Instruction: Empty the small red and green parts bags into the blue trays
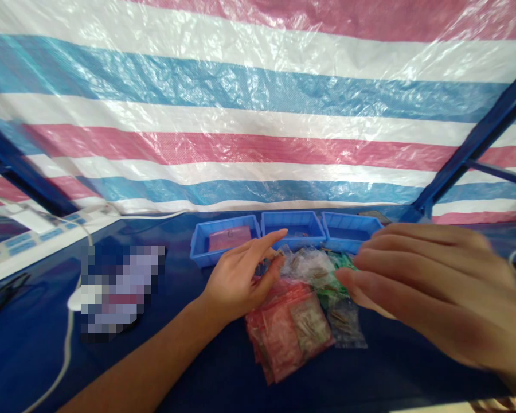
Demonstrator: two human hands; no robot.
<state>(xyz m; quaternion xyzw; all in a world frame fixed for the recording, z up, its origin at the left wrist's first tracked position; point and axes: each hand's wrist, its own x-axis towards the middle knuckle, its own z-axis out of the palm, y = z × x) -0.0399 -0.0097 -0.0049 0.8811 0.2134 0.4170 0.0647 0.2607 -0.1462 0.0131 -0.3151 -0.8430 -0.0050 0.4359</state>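
Note:
My left hand [239,276] is over the left side of a pile of small plastic bags, its index finger stretched out and its thumb apart. The thumb is next to a clear bag [313,264]; whether it touches the bag I cannot tell. In front lie red-tinted bags [279,338], stacked and holding small pieces. A clear bag of thin metal-looking pieces [346,324] lies to their right. Green bags [329,298] show behind it. My right hand [430,287], somewhat blurred, is raised at the right with fingers extended, and nothing shows in it.
Three blue bins stand in a row behind the pile: a left bin [195,252] with a reddish bag inside, a middle bin [294,217] and a right bin [350,219]. A pixelated object [126,287], a white cable [64,355] and a power strip [8,261] are at left.

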